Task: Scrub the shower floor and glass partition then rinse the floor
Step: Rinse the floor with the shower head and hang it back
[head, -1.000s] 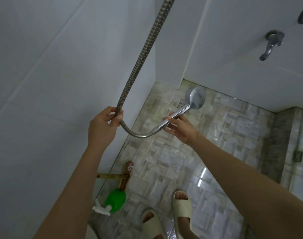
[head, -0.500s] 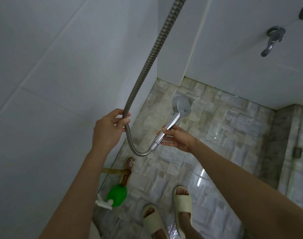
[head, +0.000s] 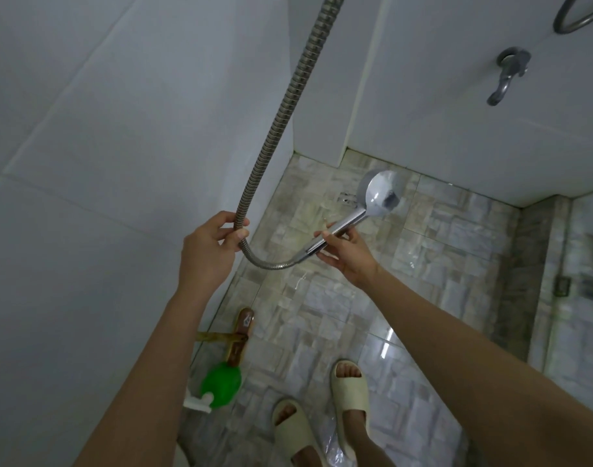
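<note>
My right hand (head: 347, 256) grips the chrome handle of the shower head (head: 379, 193), whose round face hangs over the grey stone-tile shower floor (head: 440, 251). My left hand (head: 209, 247) pinches the ribbed metal hose (head: 281, 106), which runs up out of the top of the view and loops between my hands. A floor drain (head: 347, 198) lies just behind the shower head. The glass partition (head: 571, 298) stands at the right edge, with a small hinge on it.
White tiled walls close in on the left and back. A wall tap (head: 507, 75) juts from the back wall. A wooden scrub brush (head: 239, 335) and a green spray bottle (head: 219, 385) lie by the left wall. My feet in pale slippers (head: 349, 389) stand on wet floor.
The shower head has swung from pointing down near the drain up and to the right. Both hands kept their grip; the hose loop has flattened.
</note>
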